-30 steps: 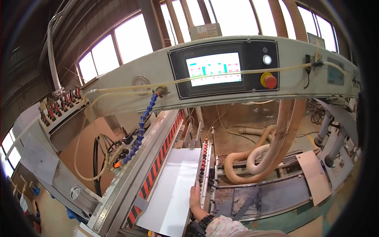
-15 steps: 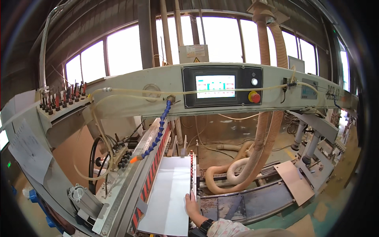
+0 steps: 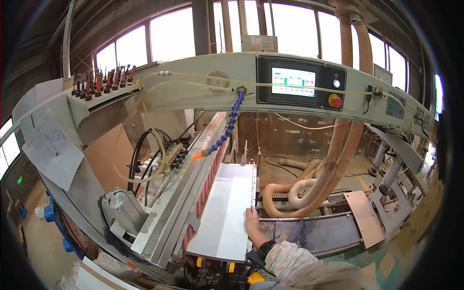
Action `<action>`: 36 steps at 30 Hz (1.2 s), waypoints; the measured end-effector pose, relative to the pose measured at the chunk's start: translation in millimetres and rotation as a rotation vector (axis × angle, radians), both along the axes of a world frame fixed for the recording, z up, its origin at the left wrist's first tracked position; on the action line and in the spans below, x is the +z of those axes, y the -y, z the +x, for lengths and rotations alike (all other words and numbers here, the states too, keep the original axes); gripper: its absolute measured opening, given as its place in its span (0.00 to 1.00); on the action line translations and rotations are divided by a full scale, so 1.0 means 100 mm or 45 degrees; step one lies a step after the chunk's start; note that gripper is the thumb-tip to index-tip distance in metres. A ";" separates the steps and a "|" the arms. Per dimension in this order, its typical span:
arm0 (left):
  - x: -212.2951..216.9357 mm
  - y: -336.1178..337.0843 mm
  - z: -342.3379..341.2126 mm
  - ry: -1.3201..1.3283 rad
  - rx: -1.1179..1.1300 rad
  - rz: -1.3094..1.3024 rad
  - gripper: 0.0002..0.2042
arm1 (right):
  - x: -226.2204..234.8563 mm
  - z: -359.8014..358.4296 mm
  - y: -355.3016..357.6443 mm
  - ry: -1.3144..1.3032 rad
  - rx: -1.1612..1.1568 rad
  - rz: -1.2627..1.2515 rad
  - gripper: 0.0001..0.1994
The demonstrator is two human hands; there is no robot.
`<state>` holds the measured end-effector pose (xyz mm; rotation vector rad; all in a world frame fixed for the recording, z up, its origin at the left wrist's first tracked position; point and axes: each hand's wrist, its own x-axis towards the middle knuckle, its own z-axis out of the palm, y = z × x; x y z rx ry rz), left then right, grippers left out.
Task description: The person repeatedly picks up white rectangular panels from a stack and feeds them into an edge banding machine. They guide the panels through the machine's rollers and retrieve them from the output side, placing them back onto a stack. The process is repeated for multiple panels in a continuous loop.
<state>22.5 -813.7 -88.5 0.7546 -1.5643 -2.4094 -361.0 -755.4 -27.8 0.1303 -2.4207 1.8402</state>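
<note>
My right hand (image 3: 252,224) reaches in from the lower right, a dark watch band (image 3: 265,248) on its wrist and a light patterned sleeve above. It is at the right edge of a long white board (image 3: 224,212), seemingly gripping it, with some fingers hidden. Lengthwise, the board lies on the machine bed beside a red-and-black striped rail (image 3: 200,205). Yellow parts (image 3: 232,267) show under its near end. Above the board hangs a blue jointed hose (image 3: 233,118) with an orange nozzle (image 3: 197,156). My left hand is out of view.
Across the machine runs a beam carrying a control screen (image 3: 293,82) and a red stop button (image 3: 335,100). Drill bits (image 3: 99,87) stand in a rack at left. Ribbed ducts (image 3: 338,159) hang beyond the bed. A brown board (image 3: 365,220) leans at right.
My view has swung left and down, so the machine sits higher and farther right in it. The near end of the board now shows fully. My right hand stays on its right edge.
</note>
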 end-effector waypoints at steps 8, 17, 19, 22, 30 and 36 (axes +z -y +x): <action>-0.14 -0.18 0.33 0.180 0.057 0.186 0.18 | 0.05 0.02 -0.03 -0.030 0.051 -0.012 0.26; 0.14 -0.28 0.00 -0.021 0.078 0.235 0.21 | 0.08 0.03 -0.03 -0.050 0.053 -0.070 0.24; 0.13 -0.34 -0.02 0.056 0.081 0.245 0.20 | 0.18 0.08 -0.04 -0.004 0.077 -0.081 0.26; 0.19 -0.44 -0.06 0.117 0.055 0.250 0.17 | 0.16 0.07 -0.08 0.003 0.049 -0.040 0.27; 0.41 -0.63 -0.18 0.091 -0.020 0.090 0.18 | -0.09 -0.08 0.00 -0.040 0.104 -0.209 0.25; 1.12 -1.07 -0.62 0.164 -0.211 0.021 0.19 | -0.16 -0.19 -0.21 0.018 0.242 -0.144 0.27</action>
